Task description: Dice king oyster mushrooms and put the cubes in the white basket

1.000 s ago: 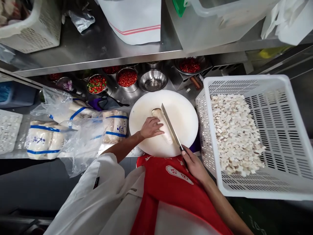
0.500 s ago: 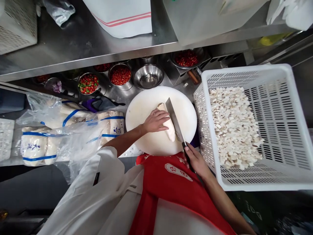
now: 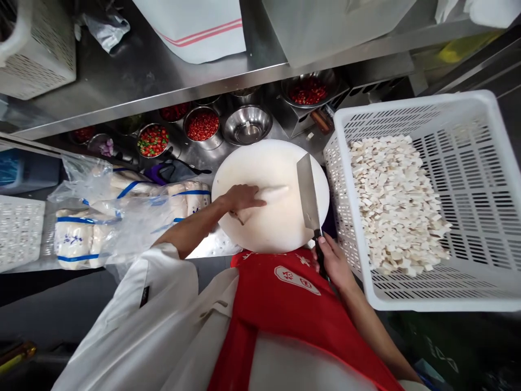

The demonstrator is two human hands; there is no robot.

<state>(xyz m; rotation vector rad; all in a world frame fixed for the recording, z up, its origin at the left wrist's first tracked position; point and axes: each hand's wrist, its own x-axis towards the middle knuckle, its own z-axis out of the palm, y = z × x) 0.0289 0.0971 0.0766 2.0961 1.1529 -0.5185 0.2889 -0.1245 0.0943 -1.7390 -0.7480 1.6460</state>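
My left hand (image 3: 246,196) is on the left part of the round white cutting board (image 3: 280,231), fingers curved over a king oyster mushroom (image 3: 275,193). Its pale end sticks out to the right, slightly blurred. A brownish bit shows below the wrist; whether it belongs to the same mushroom I cannot tell. In my right hand (image 3: 334,262) is the black handle of a cleaver (image 3: 309,195). The broad blade points away from me over the board's right side, apart from the mushroom.
A white perforated basket (image 3: 358,239) with chopped mushroom pieces (image 3: 396,206) stands on the right. Packed mushrooms (image 3: 77,239) in plastic bags lie left. Metal bowls, some with chopped red chillies (image 3: 202,126), sit behind the board under a steel shelf (image 3: 163,92).
The mushroom has turned from lengthwise to roughly crosswise and moved left with my left hand. The cleaver has shifted right, away from it, with more of its blade face showing.
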